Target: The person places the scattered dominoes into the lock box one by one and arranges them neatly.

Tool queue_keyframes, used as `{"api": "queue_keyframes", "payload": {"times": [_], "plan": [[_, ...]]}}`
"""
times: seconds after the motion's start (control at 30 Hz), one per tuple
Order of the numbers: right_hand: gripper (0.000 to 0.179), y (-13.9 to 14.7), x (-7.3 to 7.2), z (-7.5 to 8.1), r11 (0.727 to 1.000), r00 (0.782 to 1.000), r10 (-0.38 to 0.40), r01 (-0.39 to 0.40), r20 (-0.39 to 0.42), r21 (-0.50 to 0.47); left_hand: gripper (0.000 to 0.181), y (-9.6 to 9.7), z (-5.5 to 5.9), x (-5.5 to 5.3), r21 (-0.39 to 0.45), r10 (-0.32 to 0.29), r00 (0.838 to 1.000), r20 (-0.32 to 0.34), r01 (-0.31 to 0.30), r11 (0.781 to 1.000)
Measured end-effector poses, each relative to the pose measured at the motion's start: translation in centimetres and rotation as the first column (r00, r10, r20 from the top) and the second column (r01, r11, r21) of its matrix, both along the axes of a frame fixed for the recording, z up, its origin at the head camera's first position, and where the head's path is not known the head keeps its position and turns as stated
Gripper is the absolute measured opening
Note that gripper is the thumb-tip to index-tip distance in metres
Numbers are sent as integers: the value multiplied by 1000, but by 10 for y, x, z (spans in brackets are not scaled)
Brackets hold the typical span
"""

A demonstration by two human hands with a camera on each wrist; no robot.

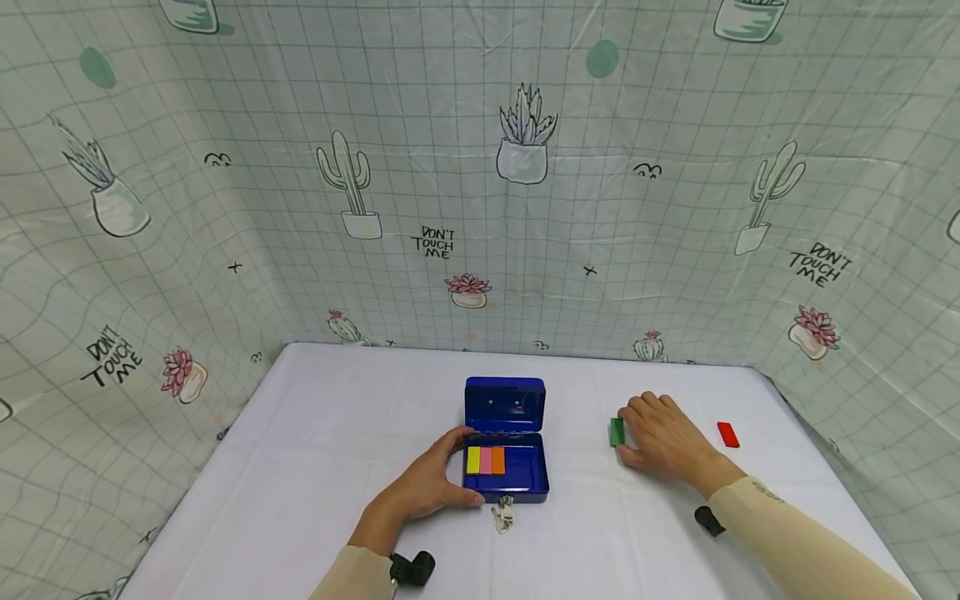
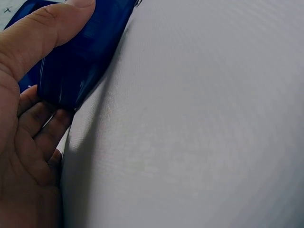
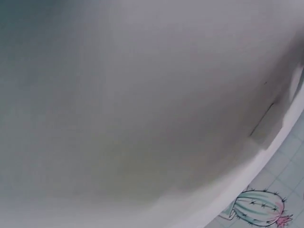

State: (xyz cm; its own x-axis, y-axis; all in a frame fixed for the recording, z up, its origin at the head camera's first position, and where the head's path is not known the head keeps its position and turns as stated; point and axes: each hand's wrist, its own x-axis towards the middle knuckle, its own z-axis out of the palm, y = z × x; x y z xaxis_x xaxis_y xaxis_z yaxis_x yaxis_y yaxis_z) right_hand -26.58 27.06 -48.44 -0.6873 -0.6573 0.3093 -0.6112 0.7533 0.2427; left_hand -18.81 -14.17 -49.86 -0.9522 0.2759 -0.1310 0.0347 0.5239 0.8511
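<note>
A small blue metal cash box point(image 1: 527, 492) stands with its lid point(image 1: 505, 404) raised. Inside, along the left, lie yellow point(image 1: 473, 461), pink point(image 1: 486, 461) and orange point(image 1: 498, 461) rectangular pieces side by side. Keys point(image 1: 502, 517) hang at the lock on the front. My left hand point(image 1: 429, 482) holds the box's left end, thumb at the front and fingers toward the back; the left wrist view shows the thumb point(image 2: 52, 28) over the blue wall. Farther right, my right hand point(image 1: 667, 437) pinches a green rectangular piece point(image 1: 617, 432) at its ends. The right wrist view shows no hand.
A red rectangular piece point(image 1: 727, 434) lies on the white-covered table point(image 1: 360, 400), right of my right hand. Behind and at both sides hangs a checked curtain point(image 1: 420, 317) printed with cactuses. A cactus print point(image 3: 259, 206) shows past the table edge in the right wrist view.
</note>
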Motion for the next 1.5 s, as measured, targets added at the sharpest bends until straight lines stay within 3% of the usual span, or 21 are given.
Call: {"api": "queue_keyframes", "payload": {"times": [0.53,1.0,1.5], "plan": [[41,-35,4,10,997,997,78,-78,-26,8,109,1,1,1,2,2,1000,-4,-2,1000],[39,-62,12,18,987,982,161,-163,-101,-14,110,1,1,1,2,-4,1000,-5,4,1000],[41,-91,15,26,978,972,201,-206,-121,-32,110,0,1,0,-1,-7,1000,-1,7,1000]]}}
